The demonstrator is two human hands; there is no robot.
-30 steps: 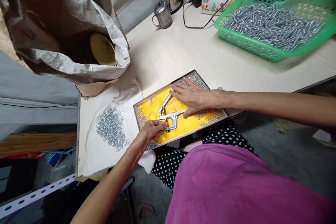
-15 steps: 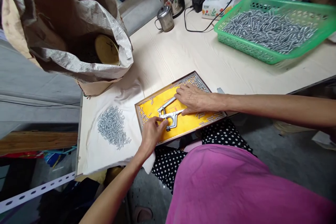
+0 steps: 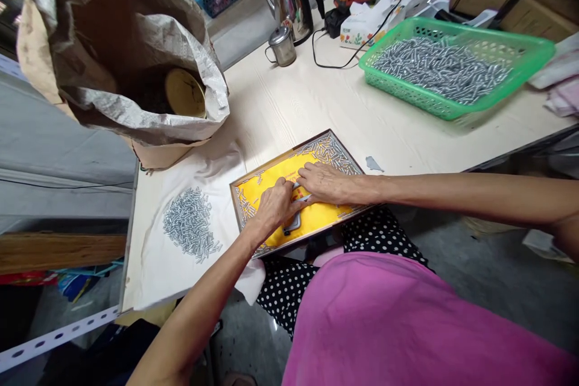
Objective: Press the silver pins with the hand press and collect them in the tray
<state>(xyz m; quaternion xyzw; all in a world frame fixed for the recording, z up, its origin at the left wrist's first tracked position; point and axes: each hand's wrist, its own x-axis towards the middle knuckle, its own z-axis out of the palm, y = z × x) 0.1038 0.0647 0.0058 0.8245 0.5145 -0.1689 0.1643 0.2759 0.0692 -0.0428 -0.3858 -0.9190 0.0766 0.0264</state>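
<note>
A shallow framed tray (image 3: 253, 176) with a yellow lining lies at the table's near edge, with small metal pieces (image 3: 328, 148) along its borders. A silver plier-like hand tool (image 3: 293, 224) rests on the lining, mostly hidden under my hands. My left hand (image 3: 277, 205) lies curled over the tool's head. My right hand (image 3: 323, 183) presses down on the tool's handles, fingers together. The two hands touch each other over the tool.
A heap of small metal pieces (image 3: 190, 228) lies on a white cloth (image 3: 154, 265) left of the tray. A big open sack (image 3: 117, 54) stands at the left. A green basket (image 3: 529, 63) full of metal pieces, a kettle (image 3: 294, 1) and a small steel cup (image 3: 283, 46) are farther back.
My left hand moved up from the tool's jaw onto its head. My right hand drew in from lying flat and spread to pressing on the handles. The tool is now mostly covered.
</note>
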